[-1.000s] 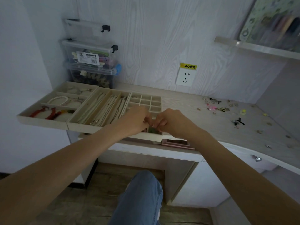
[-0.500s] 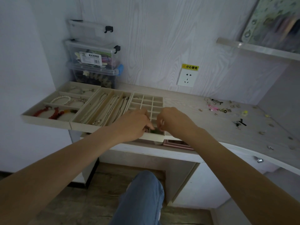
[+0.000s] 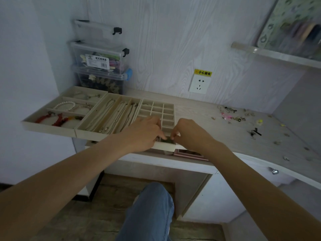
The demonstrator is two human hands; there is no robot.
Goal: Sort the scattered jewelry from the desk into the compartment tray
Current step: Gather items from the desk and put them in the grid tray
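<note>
A beige grid tray with small square compartments lies at the desk's front edge. A small green jewelry piece sits in its nearest front compartment. My left hand reaches over the tray, index finger stretched down to that compartment beside the green piece. My right hand comes from the right, its fingertips curled at the same compartment; whether they pinch the piece is hidden. Scattered jewelry, small earrings and charms, lies over the right half of the desk.
A necklace tray and a bracelet tray adjoin the grid tray on the left, overhanging the desk. Stacked clear storage boxes stand behind them. A wall socket, a shelf and a pink flat item are nearby.
My fingertips, pressed together over the front compartment a second ago, have drawn slightly apart, and the green piece now shows between them. The view has shifted a little.
</note>
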